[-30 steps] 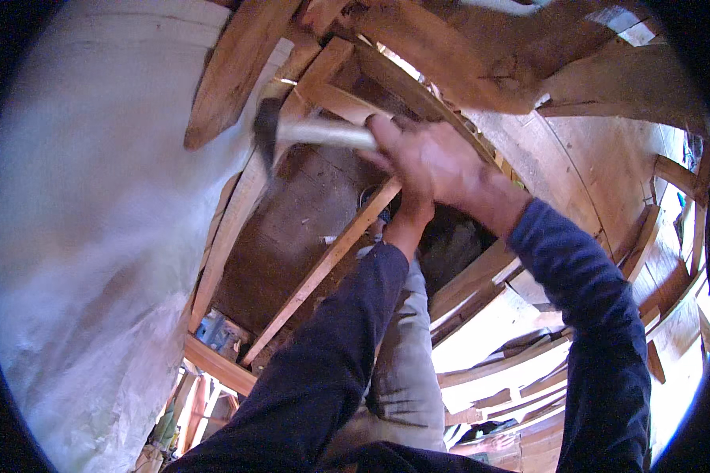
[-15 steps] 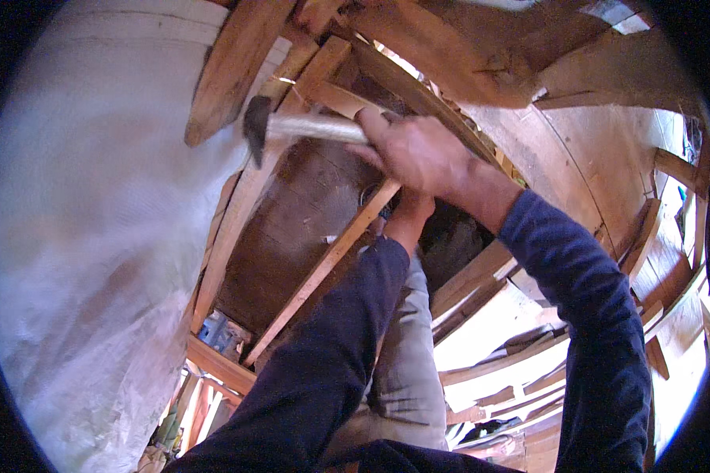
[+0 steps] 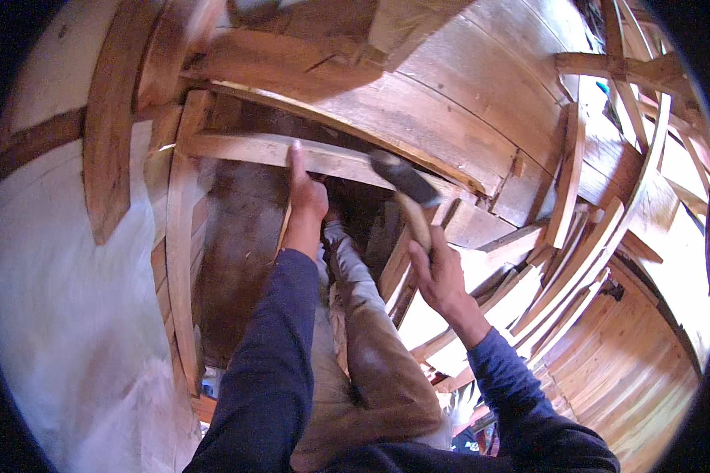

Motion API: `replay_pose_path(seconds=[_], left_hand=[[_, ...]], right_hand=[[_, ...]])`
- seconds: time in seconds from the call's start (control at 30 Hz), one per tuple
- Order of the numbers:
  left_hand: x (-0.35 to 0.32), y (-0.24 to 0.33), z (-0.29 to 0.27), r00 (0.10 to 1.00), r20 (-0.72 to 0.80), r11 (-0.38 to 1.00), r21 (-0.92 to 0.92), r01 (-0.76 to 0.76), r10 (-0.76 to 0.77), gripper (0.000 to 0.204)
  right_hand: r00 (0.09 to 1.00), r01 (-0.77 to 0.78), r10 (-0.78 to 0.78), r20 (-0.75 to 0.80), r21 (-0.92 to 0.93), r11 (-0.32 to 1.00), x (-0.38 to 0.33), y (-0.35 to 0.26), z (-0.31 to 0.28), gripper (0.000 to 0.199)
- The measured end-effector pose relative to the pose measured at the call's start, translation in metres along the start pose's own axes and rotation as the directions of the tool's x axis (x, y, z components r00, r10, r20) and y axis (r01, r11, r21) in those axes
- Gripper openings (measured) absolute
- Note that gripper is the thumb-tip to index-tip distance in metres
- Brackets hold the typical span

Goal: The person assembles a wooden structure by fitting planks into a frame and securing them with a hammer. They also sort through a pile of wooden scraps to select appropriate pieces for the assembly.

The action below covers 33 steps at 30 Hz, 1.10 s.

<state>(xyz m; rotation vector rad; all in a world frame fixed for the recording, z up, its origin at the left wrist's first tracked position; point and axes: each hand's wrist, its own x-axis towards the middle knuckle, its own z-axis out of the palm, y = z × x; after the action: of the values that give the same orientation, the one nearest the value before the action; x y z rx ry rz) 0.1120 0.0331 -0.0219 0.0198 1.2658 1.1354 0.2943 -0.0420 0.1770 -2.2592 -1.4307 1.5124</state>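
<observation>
Here the right hand [image 3: 442, 272] is wrapped tight around a hammer [image 3: 406, 193] (its dark head points up at a wooden beam [image 3: 237, 148]). The left hand [image 3: 304, 201] rests on that beam, one finger stretched out flat.

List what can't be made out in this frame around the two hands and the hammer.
- Head view: the dark-headed wooden-handled hammer is motion-blurred; its striking face is unclear.
- The left hand covers its contact spot on the pale horizontal wooden batten.
- The right hand hides the handle's end.
- The recess behind is too dark.
</observation>
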Motion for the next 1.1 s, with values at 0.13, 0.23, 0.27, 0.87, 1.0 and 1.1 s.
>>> replay_pose_path(seconds=[0.13,0.23,0.27,0.87,1.0,1.1], left_hand=[[0.007,-0.002,0.005,0.990,-0.051,0.971,-0.209,0.117,-0.130,0.075],[0.009,-0.005,0.001,0.997,-0.043,0.991,-0.118,0.063,-0.069,0.075],[0.010,-0.004,-0.001,0.996,-0.041,0.991,-0.107,0.076,-0.081,0.075],[-0.004,-0.007,-0.052,0.963,-0.175,0.973,0.074,0.220,-0.204,0.075],[0.000,-0.010,-0.052,0.981,-0.129,0.987,0.059,0.152,-0.143,0.073],[-0.008,-0.011,-0.052,0.983,-0.130,0.987,0.073,0.140,-0.130,0.072]], right_hand=[[0.965,-0.169,0.191,-0.179,0.130,0.977,-0.027,0.052,-0.011,0.029],[0.920,-0.114,0.219,-0.326,0.310,0.944,-0.034,0.077,-0.003,0.028],[0.902,-0.105,0.232,-0.364,0.336,0.936,-0.035,0.075,-0.002,0.027],[0.916,-0.390,0.399,-0.041,0.134,0.911,-0.036,0.069,0.009,0.034],[0.883,-0.219,0.369,-0.289,0.442,0.870,-0.049,0.063,0.029,0.032],[0.867,-0.231,0.418,-0.271,0.525,0.819,-0.052,0.063,0.037,0.032]])
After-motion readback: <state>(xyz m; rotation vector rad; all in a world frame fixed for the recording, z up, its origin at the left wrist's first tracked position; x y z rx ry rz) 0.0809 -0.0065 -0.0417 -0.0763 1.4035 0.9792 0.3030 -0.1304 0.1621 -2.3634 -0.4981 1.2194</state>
